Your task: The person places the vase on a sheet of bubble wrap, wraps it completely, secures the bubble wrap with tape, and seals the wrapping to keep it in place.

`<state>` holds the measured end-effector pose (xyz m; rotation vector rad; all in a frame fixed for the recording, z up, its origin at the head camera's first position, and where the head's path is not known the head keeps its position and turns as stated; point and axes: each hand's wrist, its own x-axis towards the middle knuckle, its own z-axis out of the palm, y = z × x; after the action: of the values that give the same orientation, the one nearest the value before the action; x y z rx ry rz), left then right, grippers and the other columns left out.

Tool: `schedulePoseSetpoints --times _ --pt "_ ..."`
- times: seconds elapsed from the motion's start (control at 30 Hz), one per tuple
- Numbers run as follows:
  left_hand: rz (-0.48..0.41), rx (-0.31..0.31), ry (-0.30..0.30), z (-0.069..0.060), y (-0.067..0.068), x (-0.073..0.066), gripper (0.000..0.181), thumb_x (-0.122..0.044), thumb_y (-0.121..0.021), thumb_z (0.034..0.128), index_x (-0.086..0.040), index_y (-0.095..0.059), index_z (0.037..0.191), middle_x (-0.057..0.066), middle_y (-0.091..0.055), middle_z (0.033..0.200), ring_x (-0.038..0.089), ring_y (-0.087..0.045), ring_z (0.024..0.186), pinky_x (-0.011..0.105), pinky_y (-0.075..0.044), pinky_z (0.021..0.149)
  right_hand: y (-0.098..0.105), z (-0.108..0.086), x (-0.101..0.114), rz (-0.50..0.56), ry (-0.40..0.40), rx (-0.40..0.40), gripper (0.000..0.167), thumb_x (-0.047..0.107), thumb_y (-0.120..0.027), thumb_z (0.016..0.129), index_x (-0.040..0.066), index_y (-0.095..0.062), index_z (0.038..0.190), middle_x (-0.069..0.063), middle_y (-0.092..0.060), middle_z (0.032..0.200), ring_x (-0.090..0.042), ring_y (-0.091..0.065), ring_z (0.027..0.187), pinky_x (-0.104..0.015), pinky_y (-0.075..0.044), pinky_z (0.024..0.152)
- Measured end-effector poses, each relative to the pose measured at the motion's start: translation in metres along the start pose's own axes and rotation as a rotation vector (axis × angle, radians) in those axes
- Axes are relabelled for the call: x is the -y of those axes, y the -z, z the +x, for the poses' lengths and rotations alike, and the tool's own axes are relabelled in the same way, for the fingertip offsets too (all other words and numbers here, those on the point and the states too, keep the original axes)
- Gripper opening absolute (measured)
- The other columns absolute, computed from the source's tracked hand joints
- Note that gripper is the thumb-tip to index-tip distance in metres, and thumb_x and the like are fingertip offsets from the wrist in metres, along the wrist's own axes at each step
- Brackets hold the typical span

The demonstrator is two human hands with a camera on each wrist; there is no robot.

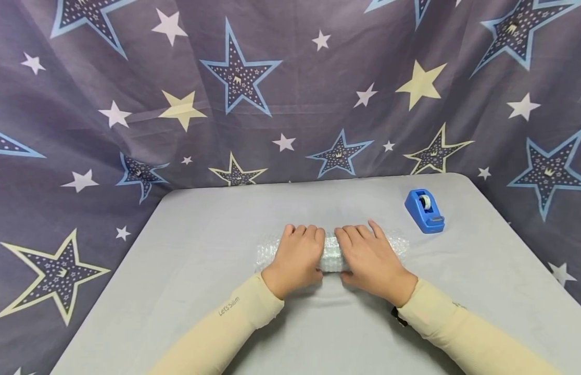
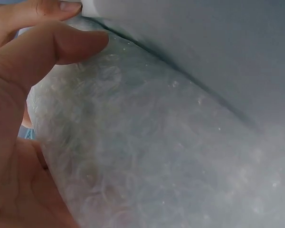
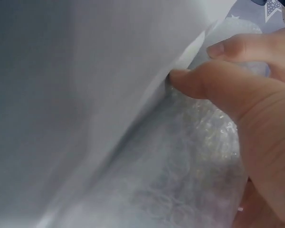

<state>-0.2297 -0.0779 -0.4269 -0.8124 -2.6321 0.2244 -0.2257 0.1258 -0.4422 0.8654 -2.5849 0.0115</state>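
A roll of clear bubble wrap [image 1: 333,255] lies crosswise on the pale table, its loose ends showing past both hands. The left hand [image 1: 297,258] grips its left part, fingers over the top and thumb on the near side. Gripping the right part is the right hand [image 1: 371,260], index finger slightly raised. In the left wrist view the left thumb [image 2: 52,47] presses the bubble wrap [image 2: 133,142]; in the right wrist view the right thumb [image 3: 213,85] does the same on the wrap [image 3: 180,156] near the cloth. Whatever is inside the roll cannot be made out.
A blue tape dispenser [image 1: 424,211] stands at the back right of the table, beyond the right hand. The table [image 1: 201,224] has a light grey cloth with slight wrinkles. Behind it hangs a dark curtain [image 1: 300,104] patterned with stars.
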Motion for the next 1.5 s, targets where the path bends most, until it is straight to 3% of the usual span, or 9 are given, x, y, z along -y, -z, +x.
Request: schedulePoseSetpoints --times 0.3,0.6,0.97,1.5 --pt "0.03 0.008 0.014 -0.003 -0.003 0.0 0.072 -0.041 -0.089 0.0563 -0.01 -0.058 0.113 0.001 -0.061 0.097 0.023 -0.06 0.086 0.041 -0.041 0.079 -0.003 0.004 0.0 0.003 0.004 -0.017 0.091 0.046 -0.091 0.062 0.004 -0.055 0.135 -0.011 -0.065 0.123 -0.034 -0.063 0.113 -0.065 -0.034 0.113" --pt "0.052 -0.016 0.018 -0.002 -0.003 -0.001 0.07 -0.042 -0.094 0.0536 -0.012 -0.057 0.104 0.0 -0.059 0.089 0.021 -0.059 0.079 0.04 -0.04 0.076 -0.004 0.005 -0.001 -0.006 0.01 -0.046 0.085 0.042 -0.088 0.06 0.005 -0.057 0.13 -0.01 -0.067 0.116 -0.033 -0.065 0.105 -0.065 -0.035 0.112" --pt "0.023 -0.029 0.009 -0.008 0.001 -0.003 0.064 -0.041 -0.092 0.052 -0.014 -0.056 0.098 -0.002 -0.056 0.083 0.019 -0.054 0.072 0.039 -0.034 0.071 0.006 0.001 0.003 -0.006 0.019 -0.022 0.087 0.048 -0.09 0.056 0.006 -0.059 0.125 -0.009 -0.068 0.111 -0.031 -0.067 0.1 -0.066 -0.034 0.111" --pt "-0.067 0.085 -0.022 -0.011 0.016 -0.003 0.058 -0.044 -0.089 0.0533 -0.016 -0.056 0.092 -0.005 -0.053 0.077 0.015 -0.048 0.063 0.036 -0.028 0.067 0.02 0.0 0.003 0.075 0.033 0.076 0.083 0.048 -0.086 0.056 0.008 -0.063 0.125 -0.005 -0.07 0.113 -0.027 -0.068 0.104 -0.068 -0.035 0.11"
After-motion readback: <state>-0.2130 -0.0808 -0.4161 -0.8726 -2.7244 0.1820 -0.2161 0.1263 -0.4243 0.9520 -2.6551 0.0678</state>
